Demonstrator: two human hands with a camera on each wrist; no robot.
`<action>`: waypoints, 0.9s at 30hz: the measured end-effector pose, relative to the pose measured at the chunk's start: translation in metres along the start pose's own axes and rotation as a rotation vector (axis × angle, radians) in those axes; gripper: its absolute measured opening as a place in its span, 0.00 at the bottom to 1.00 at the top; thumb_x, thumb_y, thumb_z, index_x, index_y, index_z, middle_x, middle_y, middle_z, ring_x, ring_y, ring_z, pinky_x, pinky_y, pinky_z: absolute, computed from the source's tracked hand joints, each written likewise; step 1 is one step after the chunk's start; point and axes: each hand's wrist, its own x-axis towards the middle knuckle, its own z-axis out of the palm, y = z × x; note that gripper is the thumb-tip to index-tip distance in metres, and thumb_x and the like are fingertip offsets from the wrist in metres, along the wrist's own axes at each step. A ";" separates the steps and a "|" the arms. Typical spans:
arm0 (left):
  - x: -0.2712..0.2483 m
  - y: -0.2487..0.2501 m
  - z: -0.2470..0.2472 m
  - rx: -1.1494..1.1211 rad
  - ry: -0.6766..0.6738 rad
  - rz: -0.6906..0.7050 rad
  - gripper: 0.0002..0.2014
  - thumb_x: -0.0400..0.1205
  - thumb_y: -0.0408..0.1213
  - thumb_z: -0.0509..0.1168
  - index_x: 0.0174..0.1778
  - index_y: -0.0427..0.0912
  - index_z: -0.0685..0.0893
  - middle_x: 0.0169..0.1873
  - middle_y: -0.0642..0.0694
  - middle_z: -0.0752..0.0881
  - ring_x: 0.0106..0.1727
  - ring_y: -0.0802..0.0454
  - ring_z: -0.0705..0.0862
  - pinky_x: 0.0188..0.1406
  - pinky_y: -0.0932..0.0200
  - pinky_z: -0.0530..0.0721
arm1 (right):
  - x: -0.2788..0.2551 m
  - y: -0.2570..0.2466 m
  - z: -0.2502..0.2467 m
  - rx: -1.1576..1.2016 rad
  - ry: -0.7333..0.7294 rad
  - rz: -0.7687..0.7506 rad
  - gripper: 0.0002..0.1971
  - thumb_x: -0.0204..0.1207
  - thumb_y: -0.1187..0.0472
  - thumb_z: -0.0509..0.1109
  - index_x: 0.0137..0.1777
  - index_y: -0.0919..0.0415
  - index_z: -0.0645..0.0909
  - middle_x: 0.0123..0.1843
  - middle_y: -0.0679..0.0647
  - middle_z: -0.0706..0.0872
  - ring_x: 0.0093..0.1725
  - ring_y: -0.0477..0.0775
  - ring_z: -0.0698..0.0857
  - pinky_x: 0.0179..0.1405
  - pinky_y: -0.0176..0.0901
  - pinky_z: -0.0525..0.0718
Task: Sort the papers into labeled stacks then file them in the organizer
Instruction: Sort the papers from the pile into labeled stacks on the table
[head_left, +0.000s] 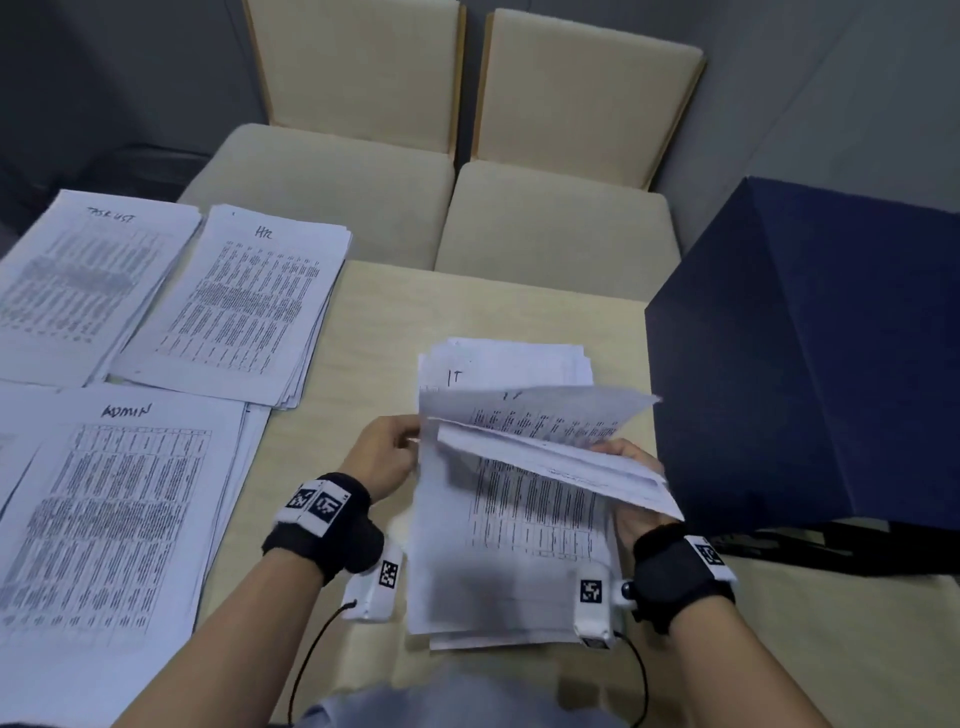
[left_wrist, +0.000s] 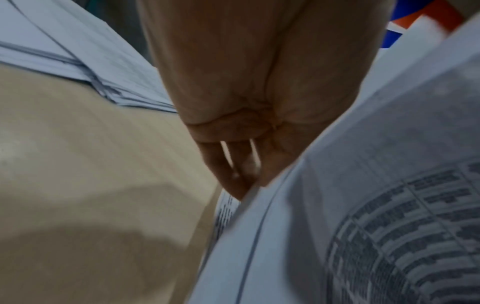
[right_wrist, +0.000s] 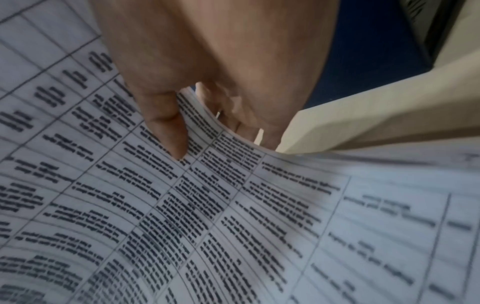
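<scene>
Lower centre of the head view: right hand (head_left: 631, 483) pinching lifted sheets (head_left: 540, 431) of the IT stack (head_left: 498, 545); left hand (head_left: 382, 457) gripping its left edge.

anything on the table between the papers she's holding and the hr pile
Nothing visible. Both the left hand and right hand grip the lifted sheets over the IT pile; only bare table lies between them and the HR pile.

Two cream padded chairs (head_left: 457, 130) (side by side) face a pale wooden table (head_left: 374, 338) before grey walls.
</scene>
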 end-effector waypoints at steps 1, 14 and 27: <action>0.004 -0.002 0.004 0.139 0.141 -0.053 0.13 0.78 0.22 0.62 0.48 0.46 0.84 0.35 0.58 0.86 0.40 0.57 0.85 0.48 0.59 0.84 | -0.001 -0.001 0.000 -0.036 0.014 -0.017 0.15 0.79 0.75 0.62 0.34 0.62 0.83 0.38 0.58 0.88 0.36 0.55 0.87 0.40 0.44 0.87; 0.013 0.008 0.001 0.770 0.250 -0.095 0.21 0.87 0.53 0.55 0.36 0.47 0.84 0.32 0.45 0.83 0.36 0.42 0.82 0.34 0.58 0.73 | -0.002 0.013 -0.019 -0.094 0.048 -0.093 0.13 0.79 0.72 0.64 0.35 0.61 0.81 0.34 0.52 0.84 0.36 0.47 0.81 0.39 0.41 0.79; 0.011 -0.013 0.009 0.244 0.274 -0.184 0.05 0.77 0.32 0.67 0.43 0.49 0.82 0.42 0.51 0.86 0.47 0.47 0.84 0.46 0.59 0.78 | -0.001 0.016 -0.008 0.030 0.052 -0.063 0.05 0.79 0.65 0.67 0.46 0.56 0.82 0.38 0.46 0.90 0.39 0.46 0.85 0.43 0.41 0.85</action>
